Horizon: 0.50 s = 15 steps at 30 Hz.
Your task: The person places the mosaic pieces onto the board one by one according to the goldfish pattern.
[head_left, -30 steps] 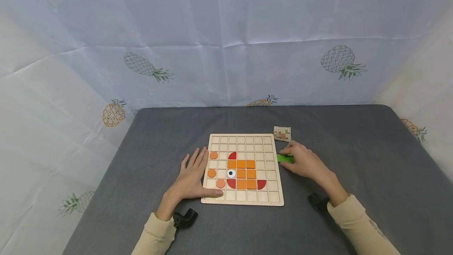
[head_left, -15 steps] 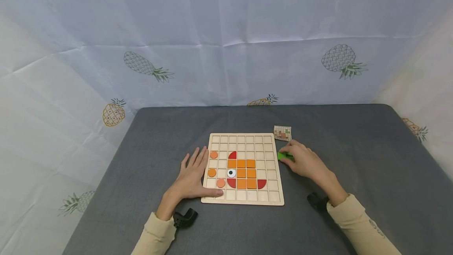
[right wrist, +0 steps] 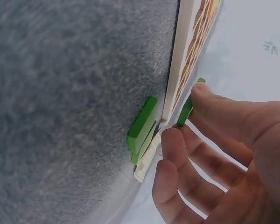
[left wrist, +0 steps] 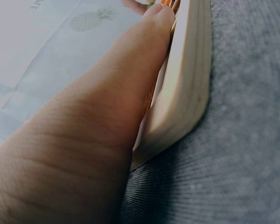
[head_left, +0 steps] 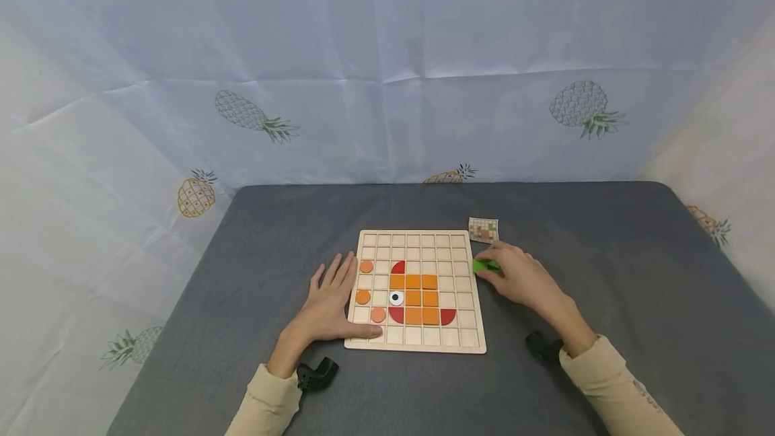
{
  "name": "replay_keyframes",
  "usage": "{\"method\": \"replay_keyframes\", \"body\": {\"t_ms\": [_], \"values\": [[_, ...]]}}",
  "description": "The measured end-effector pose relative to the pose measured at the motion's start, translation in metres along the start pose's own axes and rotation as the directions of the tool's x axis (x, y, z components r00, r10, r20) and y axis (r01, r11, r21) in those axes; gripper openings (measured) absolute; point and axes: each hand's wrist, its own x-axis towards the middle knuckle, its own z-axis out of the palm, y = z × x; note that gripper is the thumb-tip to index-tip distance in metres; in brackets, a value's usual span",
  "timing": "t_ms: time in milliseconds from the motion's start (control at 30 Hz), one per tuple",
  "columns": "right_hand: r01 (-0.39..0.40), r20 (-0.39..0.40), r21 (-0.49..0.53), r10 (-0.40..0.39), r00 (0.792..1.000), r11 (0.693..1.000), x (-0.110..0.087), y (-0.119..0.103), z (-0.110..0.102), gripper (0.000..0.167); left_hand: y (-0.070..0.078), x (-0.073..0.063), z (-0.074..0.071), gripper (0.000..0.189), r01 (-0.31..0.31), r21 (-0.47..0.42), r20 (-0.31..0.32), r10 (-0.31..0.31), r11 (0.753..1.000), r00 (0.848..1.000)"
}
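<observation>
A wooden grid board [head_left: 451,342] lies on the table. My left hand [head_left: 327,305] rests along its left edge with straight fingers, the thumb across the lower left corner. Beside the board's right edge, my right hand [head_left: 521,278] pinches a green tile [right wrist: 186,109] between thumb and fingers, raised off the cloth. Under that hand, several green tiles [right wrist: 143,125] lie on the table in the right wrist view. Set in the grid are orange square tiles [head_left: 413,298], red quarter-round tiles [head_left: 448,316], a round eye tile [head_left: 396,297] and a few orange round tiles [head_left: 366,266].
A small printed card [head_left: 483,230] lies at the board's upper right corner. A dark grey cloth covers the table [head_left: 290,221]. Behind hangs a pale curtain [head_left: 387,120] with printed pineapples.
My right hand has picked up a green tile from beside the board and shifted it slightly left, to the board's right edge. The left hand stays in place.
</observation>
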Motion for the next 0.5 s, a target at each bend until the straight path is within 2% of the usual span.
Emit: {"method": "replay_keyframes", "body": {"t_ms": [500], "values": [[0.022,-0.008,0.01,-0.022,1.0,1.0,0.004,-0.0049,0.0019,0.028,0.0005,0.0,0.0005,0.142,-0.007,-0.003,-0.02,0.007,1.0,1.0]]}}
